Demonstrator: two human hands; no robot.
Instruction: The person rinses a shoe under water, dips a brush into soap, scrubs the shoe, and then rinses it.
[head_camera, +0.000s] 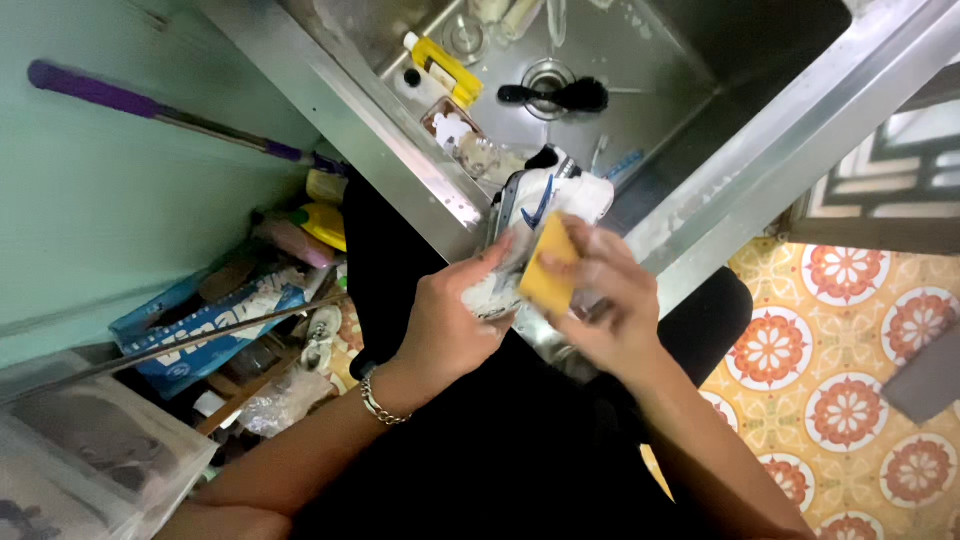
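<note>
At the centre of the frame, over the near edge of the sink (420, 170), the left hand (450, 320) curls its fingers round the soapy end of a white shoe (545, 200), gripping it firmly; a chain bracelet (380, 400) sits on that wrist. The right hand (605, 300) has its fingers closed on a yellow sponge (548, 265), pressed flat against the shoe. The shoe is white with dark and blue trim, wet and foamy; the hands hide most of it, so its exact shape is hard to make out.

Farther up, the steel sink holds a yellow bottle (445, 68), a black brush (560, 95) lying by the drain (545, 72), and some clear glassware at the top edge, cut off. At the left, a heap on the floor includes a blue packet (210, 325), a yellow bottle's end and a purple-handled mop (150, 110); much there is too cluttered to tell.
</note>
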